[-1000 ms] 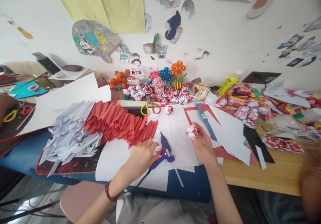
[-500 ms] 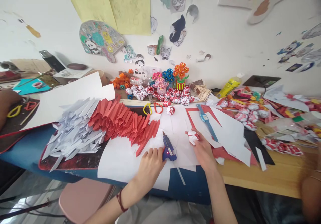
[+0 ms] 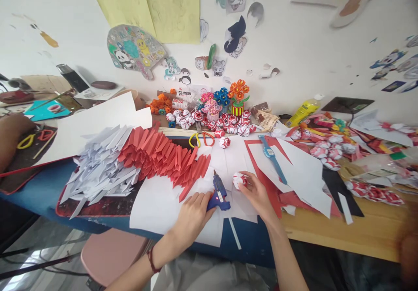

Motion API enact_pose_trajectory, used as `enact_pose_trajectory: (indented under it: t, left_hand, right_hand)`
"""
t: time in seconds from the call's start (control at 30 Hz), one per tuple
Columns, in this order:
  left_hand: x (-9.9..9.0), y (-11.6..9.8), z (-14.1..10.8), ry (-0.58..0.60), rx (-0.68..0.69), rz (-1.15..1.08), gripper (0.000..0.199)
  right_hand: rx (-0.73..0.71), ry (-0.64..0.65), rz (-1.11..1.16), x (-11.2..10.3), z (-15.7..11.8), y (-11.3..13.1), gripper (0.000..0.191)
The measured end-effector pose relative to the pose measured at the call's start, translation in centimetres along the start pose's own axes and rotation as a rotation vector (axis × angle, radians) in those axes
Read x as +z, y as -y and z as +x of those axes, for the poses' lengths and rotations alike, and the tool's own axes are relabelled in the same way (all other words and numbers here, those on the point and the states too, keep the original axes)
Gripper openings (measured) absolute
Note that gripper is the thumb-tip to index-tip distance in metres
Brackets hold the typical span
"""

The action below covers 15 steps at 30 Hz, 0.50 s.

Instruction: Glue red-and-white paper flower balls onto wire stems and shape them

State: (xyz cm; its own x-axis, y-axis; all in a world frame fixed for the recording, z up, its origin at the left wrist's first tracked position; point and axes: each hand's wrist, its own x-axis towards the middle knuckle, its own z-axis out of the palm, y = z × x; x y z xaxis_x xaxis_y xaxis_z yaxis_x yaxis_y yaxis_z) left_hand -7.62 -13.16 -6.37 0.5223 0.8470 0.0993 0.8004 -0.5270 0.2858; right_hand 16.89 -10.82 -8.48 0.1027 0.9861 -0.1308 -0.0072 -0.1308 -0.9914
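Observation:
My left hand (image 3: 195, 212) is closed around the handle of a blue hot glue gun (image 3: 220, 192), its nozzle pointing away from me and a small light glowing on it. A pale glue stick (image 3: 234, 233) lies just below the gun, near the table edge. To the right, my right hand (image 3: 257, 194) pinches a red-and-white folded paper flower (image 3: 239, 180) low over the white sheets. Folded red paper strips (image 3: 163, 156) spread left of the gun, beside a heap of folded white strips (image 3: 104, 169). One more finished paper flower (image 3: 224, 142) sits farther back.
Yellow and red scissors (image 3: 195, 140) lie behind the strips. A blue watch (image 3: 272, 157) rests on cut paper at right. Several paper flowers (image 3: 231, 125) line the wall beside flower pots. A yellow bottle (image 3: 302, 110) stands tilted. Another person's arm (image 3: 15, 136) is at far left.
My right hand has moved left with the paper flower, nearer the glue gun, and turned it. The gun in my left hand has shifted only slightly. The view has swung a little left.

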Motion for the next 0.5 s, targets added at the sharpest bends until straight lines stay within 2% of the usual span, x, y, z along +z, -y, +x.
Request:
enact_pose_trajectory:
  t: [0.23, 0.33, 0.5]
  left_hand:
    - [-0.8, 2.3, -0.6, -0.056, -0.115, -0.657, 0.037]
    - [-1.1, 3.1, -0.7, -0.012, -0.207, -0.921, 0.034]
    - [-1.7, 3.4, -0.4, 0.037, -0.282, -1.13, 0.044]
  right_hand:
    - [0.022, 0.037, -0.065, 0.0, -0.3, 0.1, 0.048]
    - [-0.001, 0.036, -0.099, 0.1, -0.5, 0.1, 0.048]
    - [-0.012, 0.041, -0.105, 0.3, -0.8, 0.1, 0.049]
